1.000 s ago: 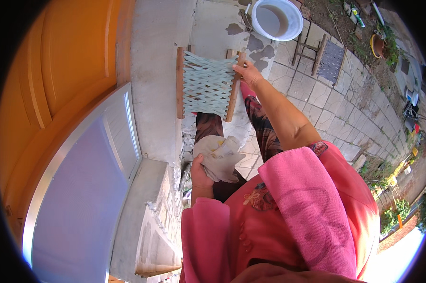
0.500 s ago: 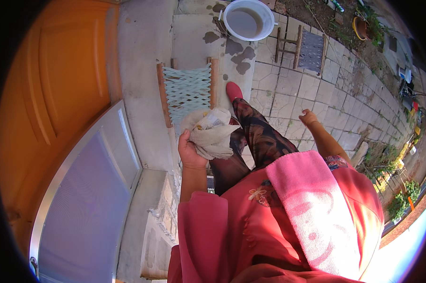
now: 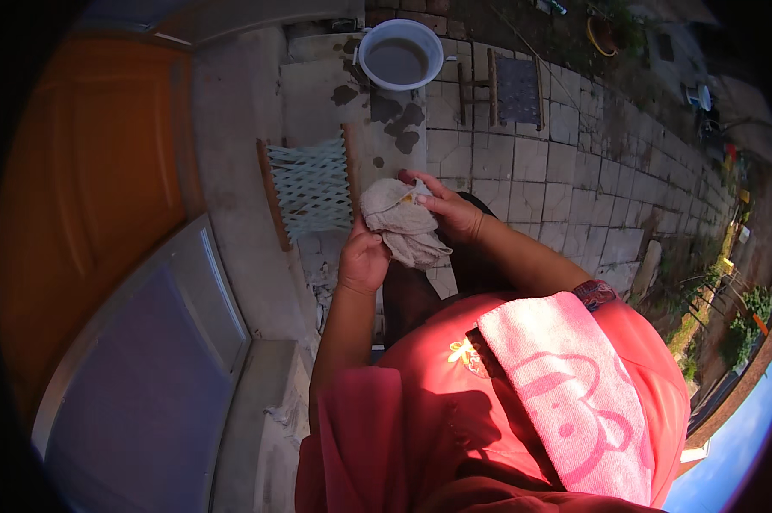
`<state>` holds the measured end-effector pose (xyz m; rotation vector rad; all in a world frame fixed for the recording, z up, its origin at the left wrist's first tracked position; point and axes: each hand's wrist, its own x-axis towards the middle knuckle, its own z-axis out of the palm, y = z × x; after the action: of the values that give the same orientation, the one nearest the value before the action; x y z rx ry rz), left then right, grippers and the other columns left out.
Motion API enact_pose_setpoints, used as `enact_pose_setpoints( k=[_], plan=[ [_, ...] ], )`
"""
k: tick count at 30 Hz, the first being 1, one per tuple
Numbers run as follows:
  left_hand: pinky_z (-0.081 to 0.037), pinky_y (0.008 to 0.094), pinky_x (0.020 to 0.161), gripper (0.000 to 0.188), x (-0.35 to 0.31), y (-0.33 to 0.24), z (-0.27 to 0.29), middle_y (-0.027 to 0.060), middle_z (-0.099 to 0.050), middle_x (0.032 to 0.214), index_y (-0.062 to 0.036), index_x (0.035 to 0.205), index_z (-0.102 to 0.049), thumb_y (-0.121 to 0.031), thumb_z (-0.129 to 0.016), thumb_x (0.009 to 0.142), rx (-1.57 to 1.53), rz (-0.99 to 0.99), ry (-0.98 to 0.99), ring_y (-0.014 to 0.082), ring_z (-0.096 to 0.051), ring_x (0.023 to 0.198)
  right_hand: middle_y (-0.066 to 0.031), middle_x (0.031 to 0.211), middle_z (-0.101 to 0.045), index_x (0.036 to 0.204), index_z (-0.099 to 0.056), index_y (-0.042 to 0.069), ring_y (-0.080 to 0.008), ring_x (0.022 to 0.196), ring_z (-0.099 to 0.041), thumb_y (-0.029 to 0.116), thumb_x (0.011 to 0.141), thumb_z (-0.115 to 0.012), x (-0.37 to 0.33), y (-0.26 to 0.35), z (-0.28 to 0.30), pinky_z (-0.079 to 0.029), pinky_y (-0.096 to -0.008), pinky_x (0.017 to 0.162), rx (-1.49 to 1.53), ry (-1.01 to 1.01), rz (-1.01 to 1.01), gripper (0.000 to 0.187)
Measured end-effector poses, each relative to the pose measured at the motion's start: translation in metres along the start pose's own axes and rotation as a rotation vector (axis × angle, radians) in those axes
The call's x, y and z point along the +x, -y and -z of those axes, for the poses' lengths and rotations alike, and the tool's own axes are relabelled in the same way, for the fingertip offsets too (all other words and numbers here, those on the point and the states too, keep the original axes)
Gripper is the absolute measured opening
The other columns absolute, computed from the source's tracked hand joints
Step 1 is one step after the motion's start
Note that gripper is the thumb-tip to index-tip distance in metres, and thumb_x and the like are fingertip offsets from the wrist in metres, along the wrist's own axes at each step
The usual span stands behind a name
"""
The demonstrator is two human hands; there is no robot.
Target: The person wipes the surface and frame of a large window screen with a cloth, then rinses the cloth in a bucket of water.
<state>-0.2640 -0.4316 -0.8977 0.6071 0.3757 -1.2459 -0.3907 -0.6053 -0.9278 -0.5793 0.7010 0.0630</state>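
Both my hands are clamped on the crumpled grey cloth (image 3: 403, 227) — left hand (image 3: 364, 261) beneath it, right hand (image 3: 450, 209) on top — just beside the woven stool (image 3: 309, 186), with the water basin (image 3: 401, 54) well beyond that stool.

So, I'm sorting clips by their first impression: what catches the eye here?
Both hands, the left hand and the right hand, grip a crumpled pale cloth at the centre. A big orange door fills the left side, and a white bucket of murky water stands on the paving at the top.
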Motion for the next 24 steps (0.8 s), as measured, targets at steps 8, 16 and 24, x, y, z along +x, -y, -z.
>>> enact_pose_setpoints(
  k=[8, 16, 24],
  plan=[
    [-0.043, 0.0370, 0.110, 0.062, 0.023, 0.023, 0.022, 0.0115, -0.055, 0.141, -0.0003, 0.149, -0.041, 0.004, -0.056, 0.088, 0.256, -0.017, -0.195, 0.0235, -0.056, 0.128, -0.0025, 0.107, -0.069, 0.121, -0.064, 0.005, -0.0146, 0.096, -0.066, 0.004, 0.089, -0.064, 0.036, 0.016, 0.041, -0.053, -0.0287, 0.089, -0.303, -0.070, -0.186, 0.033],
    [-0.048, 0.0391, 0.106, 0.054, 0.177, 0.086, 0.048, 0.0141, -0.059, 0.135, 0.0014, 0.144, -0.045, 0.002, -0.058, 0.091, 0.134, -0.095, -0.515, 0.0256, -0.059, 0.123, -0.0033, 0.109, -0.069, 0.128, -0.064, 0.008, -0.0155, 0.097, -0.065, 0.007, 0.088, -0.061, 0.173, 0.051, 0.180, -0.052, -0.0285, 0.088, -0.347, -0.084, -0.361, 0.040],
    [-0.051, 0.0376, 0.102, 0.057, 0.354, 0.094, -0.005, 0.0149, -0.062, 0.129, 0.0014, 0.146, -0.041, -0.002, -0.063, 0.094, 0.242, -0.117, -0.492, 0.0235, -0.062, 0.117, -0.0055, 0.112, -0.070, 0.131, -0.062, 0.007, -0.0156, 0.097, -0.065, 0.013, 0.090, -0.061, 0.246, 0.135, 0.281, -0.053, -0.0287, 0.085, -0.351, -0.232, -0.181, 0.041]
  ],
)
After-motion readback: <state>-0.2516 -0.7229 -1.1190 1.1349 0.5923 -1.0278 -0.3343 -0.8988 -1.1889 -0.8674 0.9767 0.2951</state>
